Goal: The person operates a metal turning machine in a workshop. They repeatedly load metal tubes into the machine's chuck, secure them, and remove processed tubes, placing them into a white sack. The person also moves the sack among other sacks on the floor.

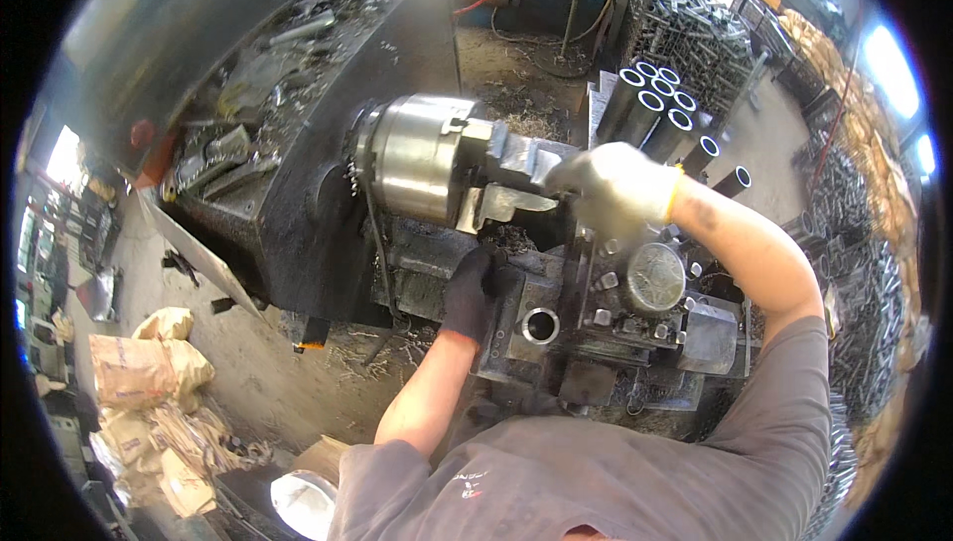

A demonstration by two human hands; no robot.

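Observation:
In front of me is a lathe with a shiny steel chuck (412, 159), its stepped jaws (516, 162) pointing right. My right hand (620, 189), in a white glove with dark fingers, is at the right end of the jaws. It is smeared by motion, and anything in its fingers is hidden. My left hand (472, 293), in a black glove, rests low beside the carriage below the chuck; its fingers look apart, with no object seen in them. Close to its right, a short metal tube (541, 326) stands on end. A round-topped tool post (655, 278) is below my right forearm.
Several dark tubes (650, 102) with bright ends stand upright beyond my right hand. Behind them is a wire bin of metal parts (690, 10). The chip-strewn headstock (308, 184) is at the left. Brown paper sacks (149, 372) lie on the floor, lower left.

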